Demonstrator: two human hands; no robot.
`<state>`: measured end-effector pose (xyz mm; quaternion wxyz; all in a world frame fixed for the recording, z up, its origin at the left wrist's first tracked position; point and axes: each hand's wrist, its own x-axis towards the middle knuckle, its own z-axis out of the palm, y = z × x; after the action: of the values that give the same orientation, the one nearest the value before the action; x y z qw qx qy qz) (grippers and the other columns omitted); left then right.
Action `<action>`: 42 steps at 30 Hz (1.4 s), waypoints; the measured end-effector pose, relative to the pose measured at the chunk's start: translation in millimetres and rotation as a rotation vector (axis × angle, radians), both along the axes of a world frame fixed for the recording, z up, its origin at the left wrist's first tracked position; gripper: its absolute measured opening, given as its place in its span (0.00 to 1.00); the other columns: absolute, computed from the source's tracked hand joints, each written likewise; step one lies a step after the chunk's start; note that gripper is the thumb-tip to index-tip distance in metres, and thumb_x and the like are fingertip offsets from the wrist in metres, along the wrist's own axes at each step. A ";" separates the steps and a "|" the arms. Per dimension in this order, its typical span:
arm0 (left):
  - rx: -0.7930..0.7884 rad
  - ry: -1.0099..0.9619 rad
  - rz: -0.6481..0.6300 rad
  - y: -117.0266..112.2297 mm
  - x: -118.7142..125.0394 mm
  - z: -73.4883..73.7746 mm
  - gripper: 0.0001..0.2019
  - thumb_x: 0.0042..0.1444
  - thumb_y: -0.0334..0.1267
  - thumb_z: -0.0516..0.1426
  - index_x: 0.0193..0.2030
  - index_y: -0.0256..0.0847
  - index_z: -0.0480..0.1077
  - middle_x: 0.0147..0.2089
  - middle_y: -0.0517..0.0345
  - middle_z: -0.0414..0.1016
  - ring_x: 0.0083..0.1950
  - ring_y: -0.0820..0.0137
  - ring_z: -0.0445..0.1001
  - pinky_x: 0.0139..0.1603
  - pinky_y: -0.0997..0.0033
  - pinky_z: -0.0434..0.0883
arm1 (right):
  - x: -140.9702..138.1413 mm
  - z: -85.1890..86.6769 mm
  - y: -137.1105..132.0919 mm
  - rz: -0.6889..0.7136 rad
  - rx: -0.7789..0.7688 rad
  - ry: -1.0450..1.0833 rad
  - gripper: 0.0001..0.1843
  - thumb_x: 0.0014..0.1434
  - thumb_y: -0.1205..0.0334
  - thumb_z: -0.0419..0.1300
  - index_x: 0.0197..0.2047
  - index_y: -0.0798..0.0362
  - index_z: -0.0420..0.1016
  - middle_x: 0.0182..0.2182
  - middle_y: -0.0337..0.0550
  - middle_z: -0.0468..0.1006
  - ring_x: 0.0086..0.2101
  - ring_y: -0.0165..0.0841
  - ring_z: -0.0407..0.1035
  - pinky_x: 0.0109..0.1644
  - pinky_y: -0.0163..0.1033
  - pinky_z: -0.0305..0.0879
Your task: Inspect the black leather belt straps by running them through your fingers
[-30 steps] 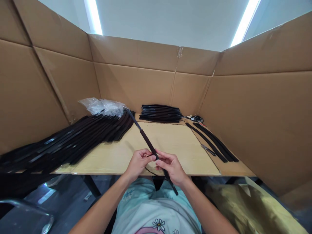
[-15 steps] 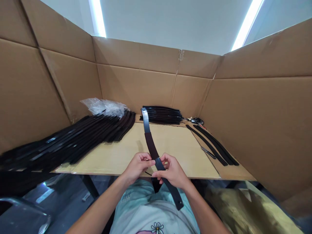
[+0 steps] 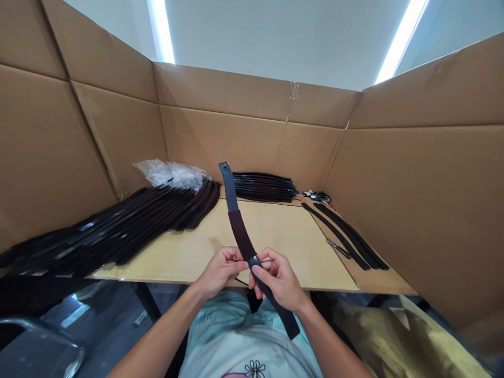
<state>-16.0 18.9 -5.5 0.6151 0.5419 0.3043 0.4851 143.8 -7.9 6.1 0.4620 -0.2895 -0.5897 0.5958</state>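
Observation:
A long, flexible black strap (image 3: 239,231) with a dark brown middle section and a small hole near its top end rises in a slight curve from my hands. My left hand (image 3: 222,270) pinches its edge with the fingertips, just above the table's front edge. My right hand (image 3: 277,281) grips the strap lower down, and its lower end hangs below the fingers toward my lap. A thin dark cord (image 3: 241,282) shows just below my left hand. Part of the strap is hidden by my fingers.
A long pile of black straps (image 3: 118,231) lies at left, and another stack (image 3: 263,187) lies at the back. Loose straps (image 3: 346,236) and a small metal tool (image 3: 338,248) lie at right. Cardboard walls (image 3: 220,136) surround the tan board (image 3: 291,241). A plastic bag (image 3: 171,175) sits behind the pile.
The strap has turned from edge-on to showing its flat face. Its upper end has swung from the upper left to a more upright position. My hands have stayed close together.

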 end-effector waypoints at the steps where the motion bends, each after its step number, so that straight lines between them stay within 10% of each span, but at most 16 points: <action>1: -0.014 -0.019 -0.024 1.5 -1.1 -2.1 0.19 0.34 0.48 0.68 0.21 0.34 0.69 0.16 0.67 0.59 0.16 0.83 0.47 0.18 0.77 0.43 | 0.1 1.0 -2.4 0.014 0.005 0.006 0.19 0.53 0.49 0.62 0.34 0.51 0.57 0.20 0.36 0.76 0.14 0.25 0.66 0.15 0.28 0.60; 9: -0.143 -0.161 0.051 -3.6 1.3 -4.5 0.11 0.31 0.38 0.67 0.20 0.35 0.71 0.21 0.60 0.70 0.23 0.74 0.66 0.22 0.76 0.61 | -1.0 0.1 -19.8 0.109 0.072 -0.080 0.15 0.56 0.53 0.61 0.37 0.54 0.62 0.23 0.40 0.77 0.16 0.24 0.65 0.18 0.29 0.61; 21: -0.107 -0.107 0.115 -8.7 9.4 -2.2 0.11 0.35 0.40 0.67 0.22 0.36 0.73 0.22 0.60 0.71 0.23 0.74 0.67 0.23 0.75 0.64 | 1.9 2.4 -25.4 0.118 0.093 -0.139 0.13 0.57 0.54 0.60 0.38 0.55 0.64 0.23 0.39 0.75 0.16 0.24 0.65 0.19 0.29 0.61; 42: -0.061 -0.070 0.131 -5.9 4.8 3.6 0.10 0.33 0.39 0.66 0.20 0.35 0.72 0.14 0.66 0.61 0.16 0.81 0.50 0.16 0.78 0.46 | 3.6 2.5 -22.9 -0.027 0.134 -0.163 0.12 0.58 0.55 0.58 0.39 0.55 0.66 0.24 0.38 0.75 0.18 0.25 0.66 0.20 0.29 0.61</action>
<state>-11.2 13.1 -1.9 0.6085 0.4844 0.3319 0.5337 147.4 -30.9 8.7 0.4390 -0.3134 -0.6599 0.5231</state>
